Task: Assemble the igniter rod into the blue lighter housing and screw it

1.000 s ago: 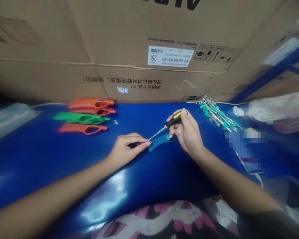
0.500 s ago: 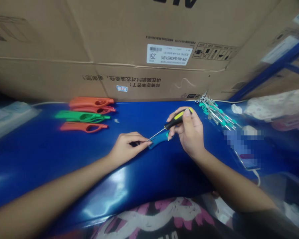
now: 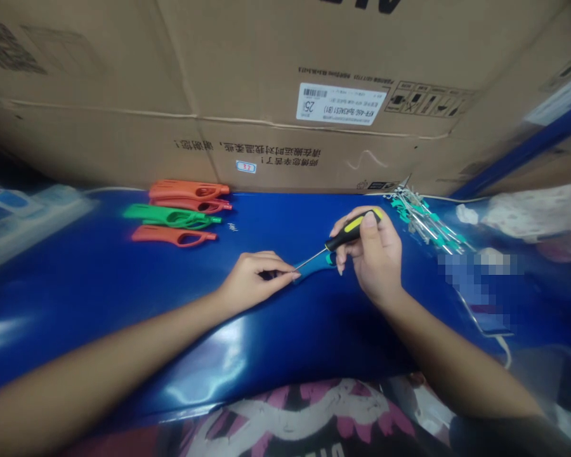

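My right hand (image 3: 375, 257) is closed around the black and yellow handle of a screwdriver (image 3: 354, 230). Its thin shaft slants down and left to the fingertips of my left hand (image 3: 254, 279), which are pinched together at the tip. Whatever sits in that pinch is too small or hidden to make out. Under the shaft lies a blue lighter casing (image 3: 314, 267) with a teal piece at its right end, close to my right fingers. Part of the casing is hidden by my left fingertips, and it blends with the blue table (image 3: 285, 355).
Orange lighter casings (image 3: 174, 236) and a green one (image 3: 171, 216) lie at the left, with tiny metal screws (image 3: 233, 226) beside them. Metal rods with teal parts (image 3: 426, 219) are heaped at the right, near a phone (image 3: 480, 304). A large cardboard box (image 3: 247, 76) stands behind.
The whole scene has shifted slightly to the right in view as my head turned. Both hands keep nearly the same pose, with the screwdriver tip still at my left fingertips.
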### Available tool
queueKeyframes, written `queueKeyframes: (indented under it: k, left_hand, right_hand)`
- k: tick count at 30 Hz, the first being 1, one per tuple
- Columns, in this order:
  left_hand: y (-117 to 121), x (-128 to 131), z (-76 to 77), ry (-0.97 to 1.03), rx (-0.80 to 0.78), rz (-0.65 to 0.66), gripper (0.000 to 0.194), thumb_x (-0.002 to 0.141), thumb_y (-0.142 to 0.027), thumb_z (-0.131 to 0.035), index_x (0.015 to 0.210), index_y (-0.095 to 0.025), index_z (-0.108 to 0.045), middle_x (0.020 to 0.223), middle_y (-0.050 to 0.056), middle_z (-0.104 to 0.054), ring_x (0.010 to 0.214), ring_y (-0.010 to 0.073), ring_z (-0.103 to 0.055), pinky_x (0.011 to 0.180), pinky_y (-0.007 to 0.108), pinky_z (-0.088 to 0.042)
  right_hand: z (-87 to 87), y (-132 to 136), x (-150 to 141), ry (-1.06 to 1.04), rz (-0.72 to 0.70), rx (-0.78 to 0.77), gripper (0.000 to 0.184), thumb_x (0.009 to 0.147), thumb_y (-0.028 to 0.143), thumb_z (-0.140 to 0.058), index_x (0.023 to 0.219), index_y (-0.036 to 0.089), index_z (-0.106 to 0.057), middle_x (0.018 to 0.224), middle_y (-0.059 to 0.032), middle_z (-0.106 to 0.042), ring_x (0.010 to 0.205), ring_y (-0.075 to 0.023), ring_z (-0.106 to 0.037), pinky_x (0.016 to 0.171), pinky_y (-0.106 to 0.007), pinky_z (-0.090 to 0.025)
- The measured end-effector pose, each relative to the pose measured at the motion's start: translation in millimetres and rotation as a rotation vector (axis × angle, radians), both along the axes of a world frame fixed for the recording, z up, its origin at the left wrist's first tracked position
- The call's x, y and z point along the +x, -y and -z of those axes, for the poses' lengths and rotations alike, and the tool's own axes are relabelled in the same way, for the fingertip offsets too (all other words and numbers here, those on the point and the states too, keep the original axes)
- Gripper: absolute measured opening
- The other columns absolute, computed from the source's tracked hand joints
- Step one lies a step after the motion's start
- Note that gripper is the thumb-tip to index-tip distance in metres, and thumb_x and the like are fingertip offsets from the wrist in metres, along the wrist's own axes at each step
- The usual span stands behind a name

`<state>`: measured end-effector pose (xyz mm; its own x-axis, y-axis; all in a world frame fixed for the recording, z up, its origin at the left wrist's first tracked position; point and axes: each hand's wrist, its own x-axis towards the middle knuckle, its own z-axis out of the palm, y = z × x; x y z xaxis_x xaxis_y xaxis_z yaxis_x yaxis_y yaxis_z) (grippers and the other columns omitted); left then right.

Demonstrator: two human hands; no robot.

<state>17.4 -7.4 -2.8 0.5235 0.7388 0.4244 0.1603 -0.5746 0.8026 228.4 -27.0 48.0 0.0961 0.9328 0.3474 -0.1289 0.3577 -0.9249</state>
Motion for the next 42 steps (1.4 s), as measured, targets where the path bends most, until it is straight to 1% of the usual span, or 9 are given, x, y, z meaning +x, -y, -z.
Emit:
queueKeyframes:
  k: [7, 11, 13, 16, 21, 26, 32, 37, 42]
  left_hand:
    - [1.7, -0.2, 0.3, -0.034, 0.123, 0.071, 0.012, 0.09, -0.024, -0.07, 0.087, -0.018, -0.08, 0.078, 0.006, -0.077, 0.068, 0.0148, -0.069, 0.065, 0.026, -0.054]
    - [2.6, -1.2, 1.1, -0.047, 0.155, 0.137, 0.012, 0.09, -0.024, -0.069, 0.089, -0.018, -0.079, 0.078, 0.005, -0.077, 0.067, 0.0148, -0.068, 0.066, 0.027, -0.054]
    - [2.5, -1.9, 0.9, -0.045, 0.15, 0.15, 0.012, 0.09, -0.024, -0.07, 0.089, -0.019, -0.079, 0.076, 0.005, -0.077, 0.064, 0.0139, -0.066, 0.063, 0.026, -0.053]
    - [2.0, -2.6, 0.3, -0.04, 0.133, 0.169, 0.011, 0.09, -0.024, -0.07, 0.088, -0.019, -0.079, 0.074, 0.004, -0.075, 0.061, 0.0122, -0.063, 0.06, 0.024, -0.051]
    - [1.3, -2.2, 0.3, -0.047, 0.161, 0.215, 0.008, 0.088, -0.024, -0.072, 0.086, -0.019, -0.078, 0.075, 0.003, -0.075, 0.068, 0.0137, -0.063, 0.065, 0.025, -0.052]
    - [-1.4, -0.8, 0.1, -0.017, 0.255, 0.131, 0.021, 0.083, -0.03, -0.078, 0.101, -0.021, -0.074, 0.1, 0.007, -0.076, 0.096, 0.0209, -0.065, 0.089, 0.038, -0.053]
    - [-3.0, -1.0, 2.4, -0.079, 0.205, 0.048, 0.038, 0.083, -0.03, -0.076, 0.119, -0.022, -0.067, 0.116, 0.008, -0.072, 0.112, 0.0239, -0.062, 0.101, 0.045, -0.048]
    - [-4.3, -1.3, 8.3, -0.191, 0.13, 0.023, 0.054, 0.08, -0.034, -0.078, 0.129, -0.022, -0.061, 0.123, 0.009, -0.069, 0.116, 0.0265, -0.061, 0.103, 0.047, -0.048]
    - [-4.8, -1.0, 11.2, -0.267, 0.14, 0.055, 0.054, 0.08, -0.035, -0.078, 0.129, -0.02, -0.062, 0.122, 0.01, -0.069, 0.117, 0.0271, -0.061, 0.104, 0.047, -0.048]
  right_hand:
    - [-9.4, 11.9, -2.4, 0.237, -0.12, 0.167, 0.018, 0.1, 0.034, -0.055, 0.112, 0.022, -0.056, 0.086, -0.0003, -0.066, 0.045, -0.0055, -0.053, 0.038, -0.02, -0.045]
    - [-11.2, 17.0, -3.0, 0.393, -0.181, 0.309, 0.047, 0.094, 0.019, -0.062, 0.137, 0.026, -0.044, 0.097, -0.0035, -0.064, 0.068, -0.0117, -0.064, 0.053, -0.024, -0.055]
    - [-10.4, 16.7, -3.9, 0.468, -0.178, 0.452, 0.061, 0.089, 0.012, -0.067, 0.14, 0.029, -0.039, 0.1, -0.0038, -0.062, 0.081, -0.0153, -0.067, 0.061, -0.028, -0.059]
    - [-9.0, 15.7, -4.3, 0.581, -0.208, 0.585, 0.071, 0.086, 0.006, -0.068, 0.143, 0.031, -0.034, 0.099, -0.0023, -0.059, 0.084, -0.0155, -0.066, 0.069, -0.031, -0.06]
    - [-5.7, 19.0, -0.7, 0.645, -0.312, 0.489, 0.075, 0.086, 0.005, -0.063, 0.148, 0.03, -0.029, 0.108, -0.006, -0.06, 0.092, -0.0189, -0.068, 0.072, -0.034, -0.062]
    - [-1.8, 16.5, -0.2, 0.54, -0.117, 0.484, 0.071, 0.085, 0.007, -0.066, 0.144, 0.032, -0.036, 0.125, -0.0103, -0.054, 0.094, -0.0206, -0.069, 0.067, -0.034, -0.064]
    - [0.2, 8.5, 0.6, 0.535, 0.005, 0.428, 0.062, 0.089, 0.016, -0.066, 0.141, 0.032, -0.038, 0.109, -0.0065, -0.061, 0.084, -0.0185, -0.07, 0.055, -0.028, -0.062]
    - [5.7, 7.5, 0.9, 0.56, -0.011, 0.421, 0.063, 0.088, 0.014, -0.066, 0.141, 0.03, -0.037, 0.103, -0.005, -0.061, 0.085, -0.0186, -0.069, 0.057, -0.029, -0.063]
    - [9.1, 7.8, 0.4, 0.568, -0.067, 0.447, 0.071, 0.085, 0.006, -0.066, 0.144, 0.03, -0.036, 0.106, -0.0048, -0.06, 0.088, -0.0181, -0.069, 0.063, -0.032, -0.064]
